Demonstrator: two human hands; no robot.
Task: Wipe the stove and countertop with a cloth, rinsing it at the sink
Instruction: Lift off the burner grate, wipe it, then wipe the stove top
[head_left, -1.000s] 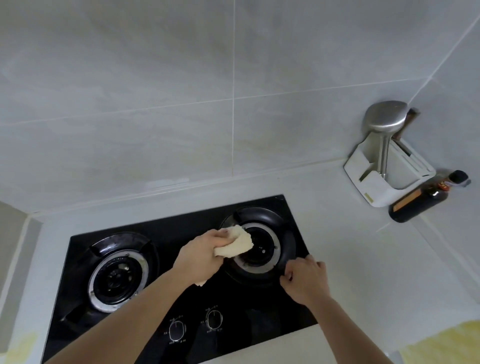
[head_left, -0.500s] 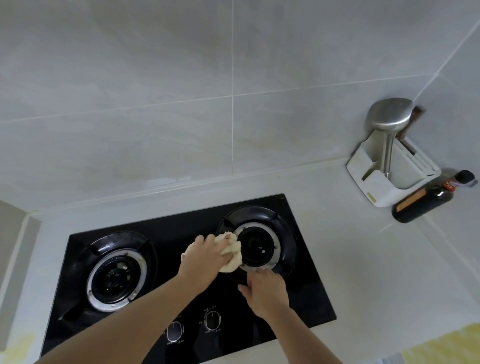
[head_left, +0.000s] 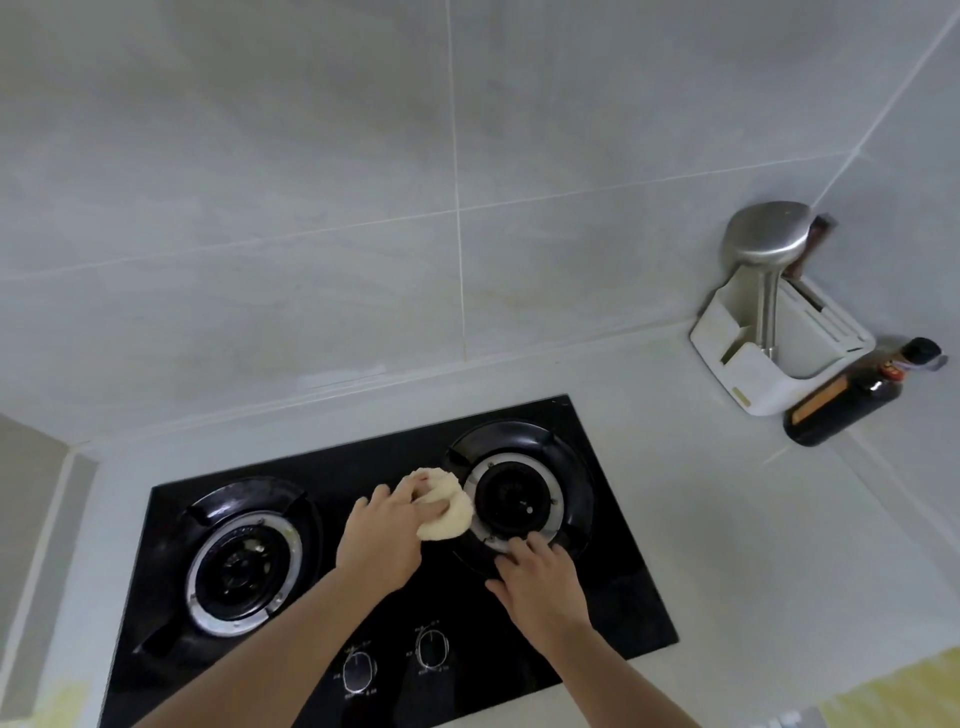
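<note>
A black glass stove (head_left: 613, 613) with two burners is set into the pale countertop (head_left: 753, 519). My left hand (head_left: 382, 540) presses a bunched cream cloth (head_left: 447, 512) against the left rim of the right burner (head_left: 519, 501). My right hand (head_left: 540, 582) rests on the front rim of that burner's black ring, fingers bent over its edge. The left burner (head_left: 241, 556) lies uncovered at the left. No sink is in view.
Two control knobs (head_left: 431, 649) sit at the stove's front. In the back right corner a white utensil holder (head_left: 769, 364) carries a steel ladle (head_left: 766, 244). A dark sauce bottle (head_left: 852, 400) stands beside it. Tiled walls close off the back and right.
My left hand has drawn the cloth from the top of the right burner to its left rim. My right hand has slid left along the burner's front edge.
</note>
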